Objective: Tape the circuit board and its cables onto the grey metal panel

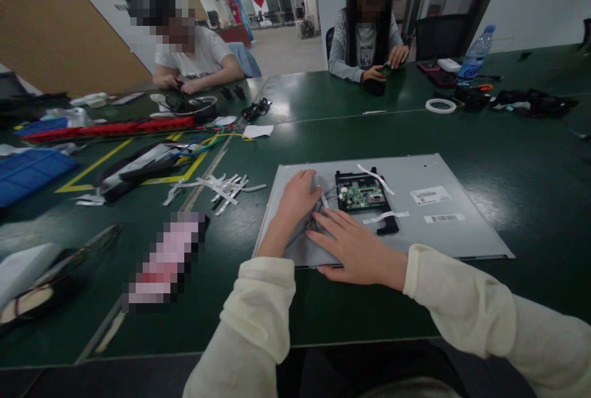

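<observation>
A flat grey metal panel (438, 201) lies on the green table. At its left part, my left hand (295, 201) has its fingers curled over a bunched grey cable (317, 208). My right hand (355, 247) lies beside it, fingers outstretched and apart, the tips close to the cable. A short white tape strip (324, 201) shows between the hands. Right of them, a black bracket (388, 223) frames a green circuit board (360, 196). Two more white strips cross the bracket, an upper strip (376, 177) and a lower strip (385, 217). My palms hide part of the cable.
Loose white strips (226, 188) lie left of the panel, near a phone (166, 259). A blue basket (34, 170) and cables sit farther left. Two people sit across the table, one with a small green board (384, 69). A tape roll (440, 106) and bottle (476, 56) stand back right.
</observation>
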The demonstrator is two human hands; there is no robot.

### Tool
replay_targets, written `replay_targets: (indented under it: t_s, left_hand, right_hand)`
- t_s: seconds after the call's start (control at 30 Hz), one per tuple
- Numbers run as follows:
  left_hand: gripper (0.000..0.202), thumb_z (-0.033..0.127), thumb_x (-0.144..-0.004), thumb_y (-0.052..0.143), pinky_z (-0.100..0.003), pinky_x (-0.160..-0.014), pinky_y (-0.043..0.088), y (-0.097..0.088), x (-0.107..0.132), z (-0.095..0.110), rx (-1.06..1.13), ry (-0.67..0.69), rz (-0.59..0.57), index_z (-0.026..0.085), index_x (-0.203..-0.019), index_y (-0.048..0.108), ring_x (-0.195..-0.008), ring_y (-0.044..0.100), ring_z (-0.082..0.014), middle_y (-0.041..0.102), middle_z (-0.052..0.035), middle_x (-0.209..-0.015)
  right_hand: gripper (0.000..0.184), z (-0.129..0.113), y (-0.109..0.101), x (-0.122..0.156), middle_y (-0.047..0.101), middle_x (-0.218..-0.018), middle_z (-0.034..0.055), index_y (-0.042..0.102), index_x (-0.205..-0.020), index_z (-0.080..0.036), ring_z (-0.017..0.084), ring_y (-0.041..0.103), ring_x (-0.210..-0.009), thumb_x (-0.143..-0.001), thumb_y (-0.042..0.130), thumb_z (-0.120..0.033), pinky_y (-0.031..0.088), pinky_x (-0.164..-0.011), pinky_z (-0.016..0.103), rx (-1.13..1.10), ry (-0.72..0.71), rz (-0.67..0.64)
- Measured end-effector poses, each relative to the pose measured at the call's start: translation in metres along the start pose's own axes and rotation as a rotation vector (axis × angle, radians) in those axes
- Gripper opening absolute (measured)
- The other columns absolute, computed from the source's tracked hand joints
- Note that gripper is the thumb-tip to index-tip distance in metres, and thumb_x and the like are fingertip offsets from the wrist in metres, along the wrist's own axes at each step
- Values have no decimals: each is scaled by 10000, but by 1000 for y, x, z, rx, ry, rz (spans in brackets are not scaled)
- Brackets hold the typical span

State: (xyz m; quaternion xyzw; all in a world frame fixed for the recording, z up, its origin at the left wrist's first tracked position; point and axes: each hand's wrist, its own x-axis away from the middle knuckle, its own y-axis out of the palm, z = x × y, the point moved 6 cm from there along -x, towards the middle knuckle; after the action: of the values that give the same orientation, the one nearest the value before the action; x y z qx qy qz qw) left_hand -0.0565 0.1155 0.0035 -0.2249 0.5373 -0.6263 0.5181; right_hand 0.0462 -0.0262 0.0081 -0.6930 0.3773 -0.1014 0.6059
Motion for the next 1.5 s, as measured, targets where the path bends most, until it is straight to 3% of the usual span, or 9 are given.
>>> replay_targets:
  t_s: [0.2, 0.47, 0.73, 1.5]
  left_hand:
    - [361, 295, -854, 535, -414, -1038, 376, 5, 2, -7, 11, 84, -29, 168, -1191, 497, -1219, 483, -247, 530, -132, -1276]
    - [392, 335, -868, 522, -412, -1028, 385, 3, 3, -5, -30, 79, -46, 164, -1219, 483, -1227, 487, -259, 531, -144, -1288]
    - [666, 530, -841, 520, -420, -1091, 322, 10, 4, -15, -56, 131, -149, 112, -1342, 388, -1330, 386, -302, 395, -193, -1430]
    - [655, 468, -797, 611, -410, -1092, 340, 16, 2, -18, -46, 91, -122, 126, -1323, 423, -1331, 397, -295, 420, -189, -1421]
  right_hand:
    - [589, -1, 2, 0, 391, -1423, 182, 436, -1371, -152, 332, 298, -1357, -876, 494, -466, 267, -1107, 479, 6, -2, -18]
    - [597, 0, 0, 1, 348, -1455, 160, 424, -1381, -151, 318, 233, -1381, -869, 513, -446, 276, -1107, 474, -41, 12, -18]
    - [615, 1, 1, -1, 272, -1489, 163, 414, -1387, -149, 312, 180, -1399, -861, 528, -447, 240, -1128, 464, -59, 14, -36]
    - [591, 0, 1, 1, 279, -1490, 152, 427, -1382, -166, 324, 195, -1394, -877, 499, -465, 246, -1122, 474, -48, 24, -81]
